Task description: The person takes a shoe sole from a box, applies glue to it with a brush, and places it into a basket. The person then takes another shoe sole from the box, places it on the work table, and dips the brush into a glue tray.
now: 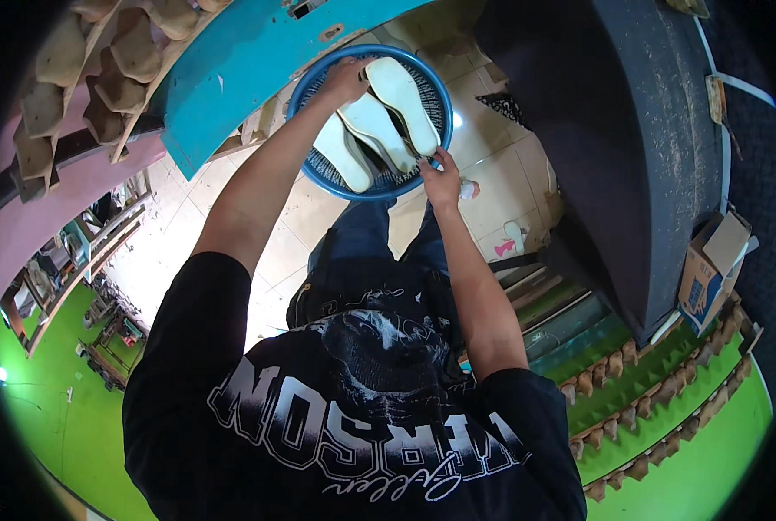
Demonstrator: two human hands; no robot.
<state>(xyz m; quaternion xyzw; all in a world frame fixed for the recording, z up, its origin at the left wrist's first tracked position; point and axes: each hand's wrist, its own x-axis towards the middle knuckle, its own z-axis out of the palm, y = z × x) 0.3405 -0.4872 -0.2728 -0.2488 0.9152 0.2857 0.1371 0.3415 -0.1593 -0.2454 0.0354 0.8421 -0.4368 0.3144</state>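
A round blue basin (448, 106) is in front of me, above my legs. Inside it, pale cream shoe soles lie side by side at a slant: a right one (407, 102), a middle one (376, 128) and a left one (339, 156). Reaching over the basin's far left part, my left hand (344, 82) has its fingers closed at the upper end of the right sole. At that sole's lower end, by the basin's near right rim, my right hand (441, 181) pinches the tip. Parts of the fingertips are hidden.
A teal panel (223, 78) borders the basin's left side. Wooden shoe lasts (136, 56) hang on racks at upper left; more lasts (657, 386) line shelves at lower right. A large dark panel (579, 130) and a cardboard box (713, 269) are at right. Tiled floor (275, 230) lies below.
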